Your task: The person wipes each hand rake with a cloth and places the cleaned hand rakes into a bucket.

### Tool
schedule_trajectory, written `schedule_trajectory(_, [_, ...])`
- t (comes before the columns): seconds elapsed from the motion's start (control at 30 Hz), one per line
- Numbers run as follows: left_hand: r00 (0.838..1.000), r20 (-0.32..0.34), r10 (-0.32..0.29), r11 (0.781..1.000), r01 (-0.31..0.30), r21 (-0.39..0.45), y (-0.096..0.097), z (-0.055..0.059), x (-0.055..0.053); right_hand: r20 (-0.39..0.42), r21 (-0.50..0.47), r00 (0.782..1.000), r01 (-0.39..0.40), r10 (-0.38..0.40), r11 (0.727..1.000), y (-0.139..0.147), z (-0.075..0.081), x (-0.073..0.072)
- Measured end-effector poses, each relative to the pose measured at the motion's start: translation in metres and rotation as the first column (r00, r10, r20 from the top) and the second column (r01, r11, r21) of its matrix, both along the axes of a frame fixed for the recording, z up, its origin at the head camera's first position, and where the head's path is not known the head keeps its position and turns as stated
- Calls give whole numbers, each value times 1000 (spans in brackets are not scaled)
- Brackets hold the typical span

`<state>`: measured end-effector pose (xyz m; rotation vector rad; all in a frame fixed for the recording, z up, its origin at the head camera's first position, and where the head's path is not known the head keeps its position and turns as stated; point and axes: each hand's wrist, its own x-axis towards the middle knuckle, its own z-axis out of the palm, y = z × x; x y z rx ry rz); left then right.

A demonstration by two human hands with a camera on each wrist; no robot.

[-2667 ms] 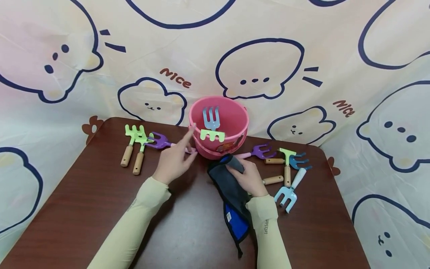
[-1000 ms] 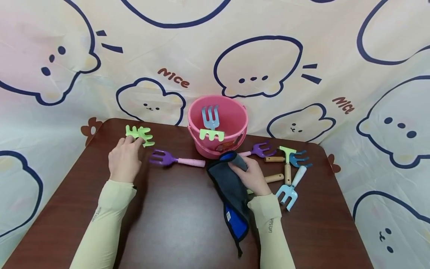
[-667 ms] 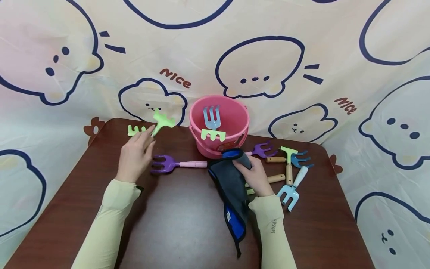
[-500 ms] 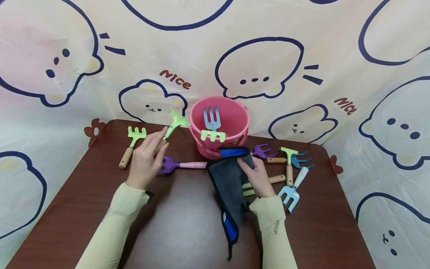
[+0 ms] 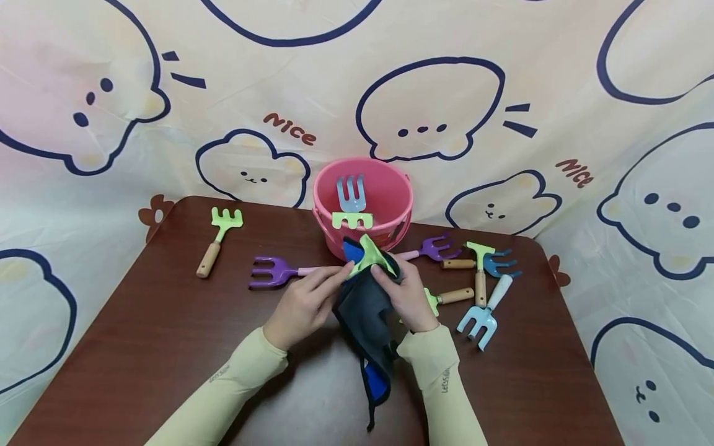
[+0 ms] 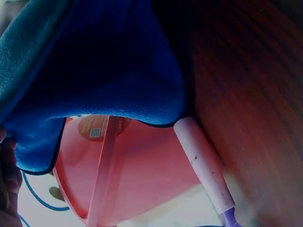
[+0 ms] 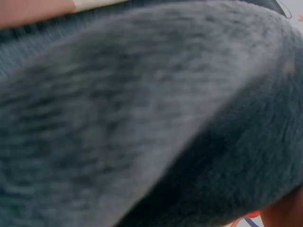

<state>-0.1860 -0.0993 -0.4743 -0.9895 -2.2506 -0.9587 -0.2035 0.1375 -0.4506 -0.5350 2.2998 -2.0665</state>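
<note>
A grey cleaning cloth (image 5: 362,310) with blue reverse and black edging is bunched in my right hand (image 5: 409,294), its thumb pressing over the top fold. The green head of a hand rake (image 5: 368,255) pokes out at the top of the cloth; its handle is hidden. With bent fingers my left hand (image 5: 304,306) pinches at the rake's head, beside the cloth's edge. In the left wrist view the blue side of the cloth (image 6: 109,80) spreads in front of the bucket. Grey pile of the cloth (image 7: 142,104) fills most of the right wrist view.
Behind the hands stands a pink bucket (image 5: 385,186) with a light blue fork (image 5: 351,195) and a green rake head at its rim. A green rake (image 5: 220,238) and a purple fork (image 5: 273,272) lie left. Several more tools, including another light blue fork (image 5: 480,322), lie right.
My left hand let go of the purple fork by the bucket, picked up a green rake from the left and brought it right to the cloth. The cloth now folds around it.
</note>
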Motion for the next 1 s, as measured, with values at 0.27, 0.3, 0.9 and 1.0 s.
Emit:
schedule_trajectory(0.27, [998, -55, 23, 999, -25, -42, 4, -2, 2, -152, 65, 972, 191, -180, 979, -9, -2, -3])
schedule_trajectory(0.3, [998, -60, 33, 998, -36, -50, 4, -2, 2, -167, 75, 966, 214, -199, 974, -11, -3, -4])
schedule_trajectory(0.9, [967, -171, 191, 944, -229, -239, 4, -1, -4, -716, 236, 618, 652, -324, 721, -21, -25, -11])
schedule_trajectory(1.0, [963, -188, 195, 936, -240, -258, 4, 0, -4, -750, 221, 577, 679, -324, 700, -20, -25, -10])
